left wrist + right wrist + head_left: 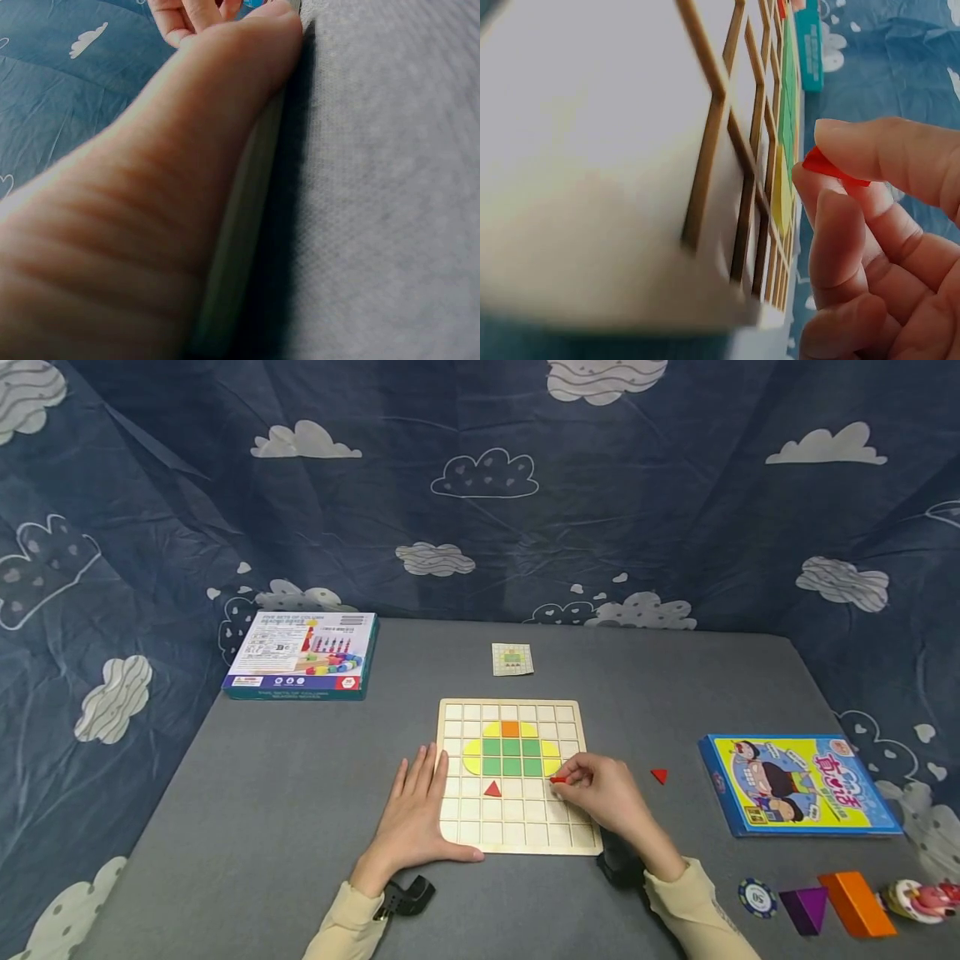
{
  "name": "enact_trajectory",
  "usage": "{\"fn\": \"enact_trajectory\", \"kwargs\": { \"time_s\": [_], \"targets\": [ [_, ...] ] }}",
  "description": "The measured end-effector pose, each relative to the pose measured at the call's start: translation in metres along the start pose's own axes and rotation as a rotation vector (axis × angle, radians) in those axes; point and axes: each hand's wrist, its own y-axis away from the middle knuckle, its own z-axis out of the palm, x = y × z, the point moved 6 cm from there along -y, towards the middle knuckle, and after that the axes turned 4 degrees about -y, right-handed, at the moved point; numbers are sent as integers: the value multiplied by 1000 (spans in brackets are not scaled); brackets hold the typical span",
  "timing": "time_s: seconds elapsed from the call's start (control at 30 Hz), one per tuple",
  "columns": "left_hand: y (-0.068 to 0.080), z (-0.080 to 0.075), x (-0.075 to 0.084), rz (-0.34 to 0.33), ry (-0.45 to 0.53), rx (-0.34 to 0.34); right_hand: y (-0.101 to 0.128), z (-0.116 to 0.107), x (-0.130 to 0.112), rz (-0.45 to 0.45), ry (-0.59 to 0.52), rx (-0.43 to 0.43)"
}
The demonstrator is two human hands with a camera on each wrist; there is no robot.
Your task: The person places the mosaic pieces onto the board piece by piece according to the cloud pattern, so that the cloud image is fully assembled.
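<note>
A wooden grid board [468, 835] lies on the table, its upper middle cells filled with green squares [512, 757], yellow rounded pieces [472, 757] and one orange square [510, 728]. My left hand [416, 818] rests with spread fingers along the board's left edge, thumb at the near edge. My right hand [607, 789] pinches a small red piece [829, 169] between thumb and forefinger, above the board's right side. In the head view a red triangle [492, 789] sits in a cell below the green block. Another red triangle [659, 776] lies on the table, right of my right hand.
Behind the board lies a small pattern card [512, 659]. A boxed set [300, 656] is at the back left, a blue and yellow box [798, 785] at the right. Near the front right are a poker chip [757, 898], purple block [805, 911], orange block [857, 904] and figurine [921, 900].
</note>
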Motion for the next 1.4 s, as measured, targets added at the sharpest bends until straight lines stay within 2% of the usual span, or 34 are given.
{"fn": "enact_trajectory", "kwargs": {
  "time_s": [0.5,0.77,1.03,1.4],
  "targets": [
    [-1,-2,0,0,-6,1,-14,31,-30,-159,86,-107],
    [1,-1,0,4,0,15,-15,41,-39,-176,62,-136],
    [2,-2,0,5,3,15,-16,46,-39,-183,106,-150],
    [2,0,1,3,-5,10,-16,45,-38,-185,147,-125]
  ]
}}
